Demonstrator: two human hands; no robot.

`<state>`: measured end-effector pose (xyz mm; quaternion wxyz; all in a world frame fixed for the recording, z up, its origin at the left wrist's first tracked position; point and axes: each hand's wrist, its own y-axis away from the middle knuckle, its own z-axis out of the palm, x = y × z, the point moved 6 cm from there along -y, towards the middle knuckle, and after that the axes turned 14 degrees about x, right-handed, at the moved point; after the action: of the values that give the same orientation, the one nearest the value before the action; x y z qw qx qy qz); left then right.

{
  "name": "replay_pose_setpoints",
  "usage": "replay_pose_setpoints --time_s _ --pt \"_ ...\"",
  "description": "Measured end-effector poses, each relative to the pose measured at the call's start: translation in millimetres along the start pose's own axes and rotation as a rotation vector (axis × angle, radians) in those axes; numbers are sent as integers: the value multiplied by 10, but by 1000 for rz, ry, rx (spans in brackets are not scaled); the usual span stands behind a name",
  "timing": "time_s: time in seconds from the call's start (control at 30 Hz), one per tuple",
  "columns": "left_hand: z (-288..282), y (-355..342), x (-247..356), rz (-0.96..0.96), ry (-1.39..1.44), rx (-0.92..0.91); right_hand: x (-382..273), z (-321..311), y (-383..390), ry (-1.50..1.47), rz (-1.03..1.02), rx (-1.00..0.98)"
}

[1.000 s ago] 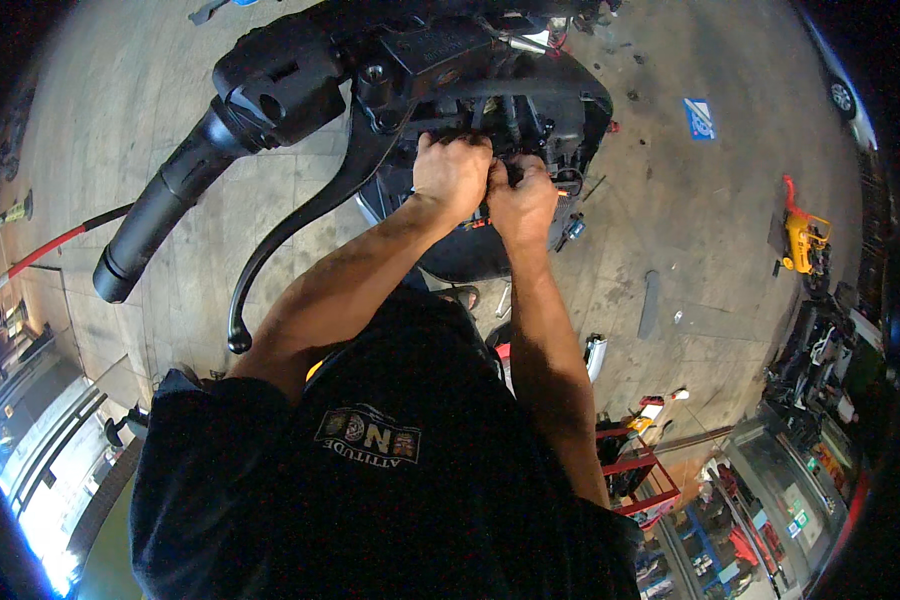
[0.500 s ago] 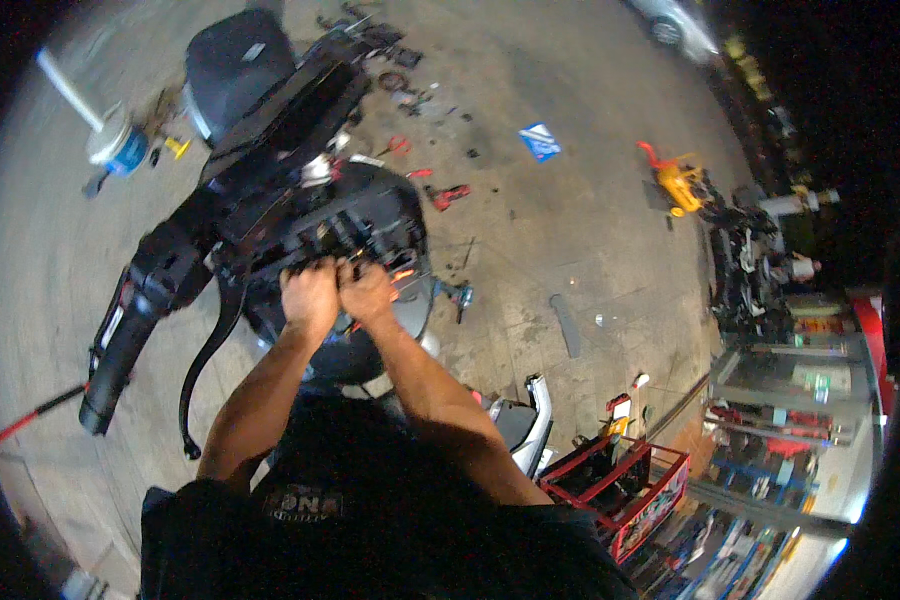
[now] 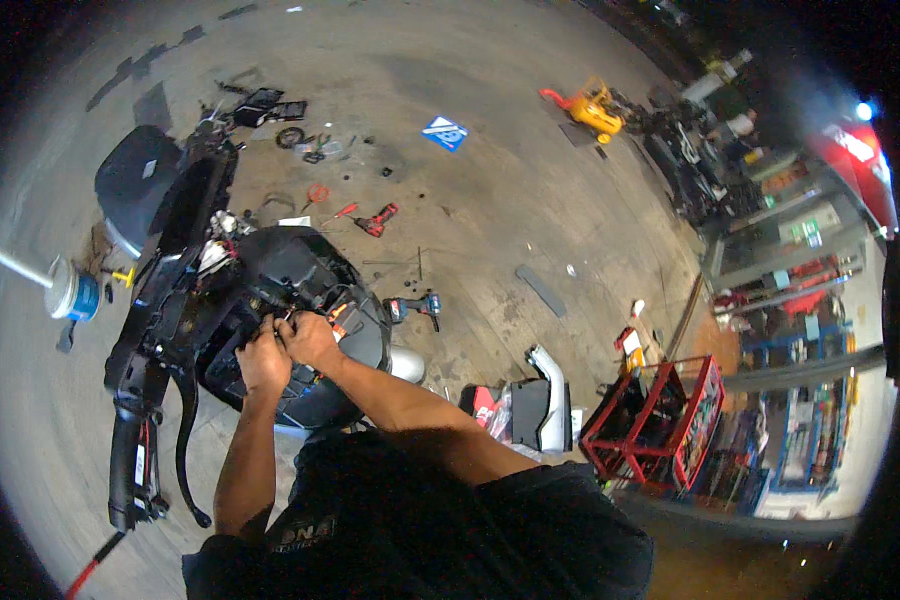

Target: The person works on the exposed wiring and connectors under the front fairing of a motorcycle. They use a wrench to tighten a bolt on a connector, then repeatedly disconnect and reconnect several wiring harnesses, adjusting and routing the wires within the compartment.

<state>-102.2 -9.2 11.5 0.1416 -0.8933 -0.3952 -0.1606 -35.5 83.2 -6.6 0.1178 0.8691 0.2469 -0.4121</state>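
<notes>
Both my hands work close together inside the opened front of a black motor scooter (image 3: 315, 265). My left hand (image 3: 264, 362) is closed, its fingertips meeting those of my right hand. My right hand (image 3: 311, 338) is closed too, with its fingers curled down among the dark inner parts. Whatever they pinch is hidden by the fingers. Orange pieces (image 3: 339, 320), perhaps wiring, show just right of my right hand. To the left stand the scooter's handlebar grip (image 3: 128, 460) and a curved black brake lever (image 3: 187, 440).
A blue-black power tool (image 3: 415, 308) and a red drill (image 3: 377, 219) lie on the floor beyond the scooter. Farther off are a blue-and-white packet (image 3: 444, 133) and a yellow machine (image 3: 596, 110). A red tool cart (image 3: 660, 420) stands right; a bucket (image 3: 74, 290) stands left.
My view has swung, so the scooter and hands sit farther left and lower in the picture. My hands stay together at the same part of the scooter, fingers closed.
</notes>
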Motion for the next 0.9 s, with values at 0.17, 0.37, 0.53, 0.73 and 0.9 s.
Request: replay_pose_setpoints --time_s 0.17,0.37,0.53,0.73,0.9 --pt "44 67 -22 65 -62 55 -125 -60 -7 95 -250 -52" --pt "100 40 -61 114 -57 62 83 154 -21 -117 113 44" --pt "118 11 -101 135 -174 1 -36 -90 64 -214 78 96" --pt "-21 4 12 171 -218 171 525 -995 842 -461 -79 -171" --pt "-79 100 261 333 -219 329 3079 -1163 1976 -474 666 14"
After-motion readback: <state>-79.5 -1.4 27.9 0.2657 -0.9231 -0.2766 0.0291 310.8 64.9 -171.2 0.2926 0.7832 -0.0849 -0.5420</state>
